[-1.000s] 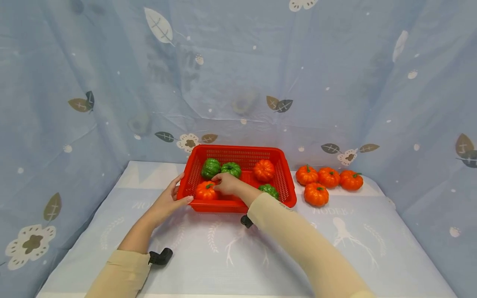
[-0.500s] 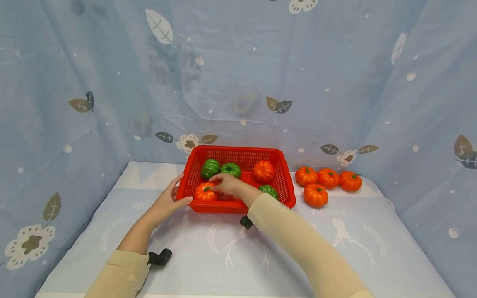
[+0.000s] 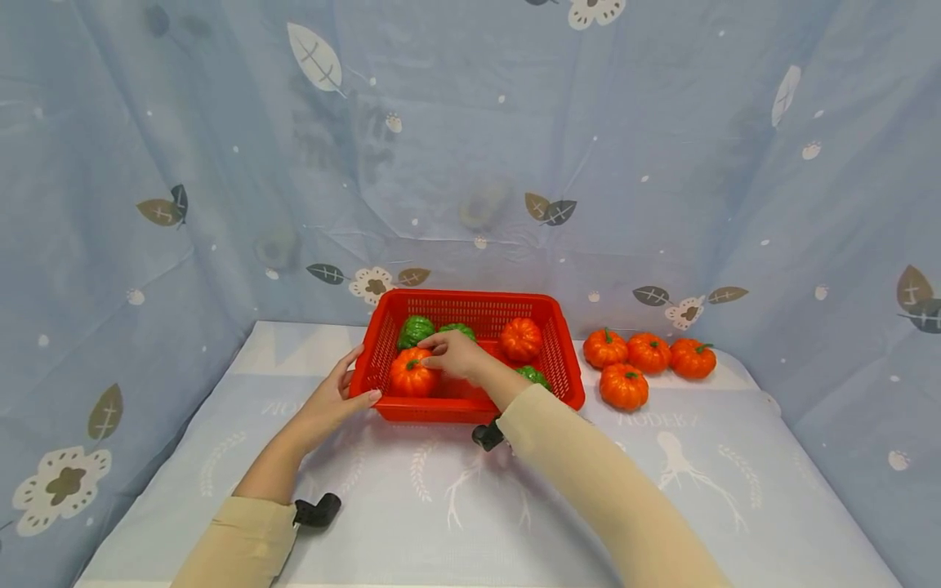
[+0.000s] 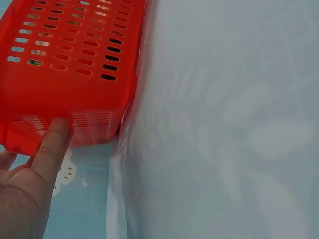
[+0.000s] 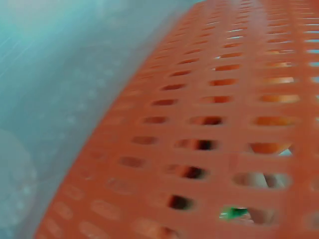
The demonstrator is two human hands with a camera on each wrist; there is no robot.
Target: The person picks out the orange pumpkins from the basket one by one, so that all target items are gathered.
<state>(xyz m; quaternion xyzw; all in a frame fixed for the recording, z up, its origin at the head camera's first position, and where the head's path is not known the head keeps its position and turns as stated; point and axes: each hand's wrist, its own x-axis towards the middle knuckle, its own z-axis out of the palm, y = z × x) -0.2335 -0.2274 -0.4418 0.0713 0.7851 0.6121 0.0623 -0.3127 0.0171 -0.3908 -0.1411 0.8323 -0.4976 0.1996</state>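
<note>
A red plastic basket (image 3: 456,412) with slotted walls stands toward the back of the table. My left hand (image 3: 331,404) holds its left front corner, thumb at the front and fingers along the left end. In the left wrist view the thumb (image 4: 52,144) presses against the outer wall. Inside the basket, my right hand (image 3: 463,359) pinches an orange pumpkin (image 3: 410,379) near its green stem. Behind it are two green pumpkins, one at left (image 3: 416,330) and one (image 3: 459,328) partly covered by the right hand. The right wrist view shows mostly slotted basket wall (image 5: 234,149).
Another orange pumpkin (image 3: 521,339) and a green pumpkin (image 3: 534,376), partly hidden by the front wall and arm, lie in the basket's right half. Several orange pumpkins (image 3: 624,386) sit on the table (image 3: 706,457) to the right. A patterned blue curtain (image 3: 470,147) hangs close behind.
My right hand has risen slightly with the orange pumpkin, which now sits a little higher and farther right, covering more of the green ones behind. The left hand stays in place on the basket.
</note>
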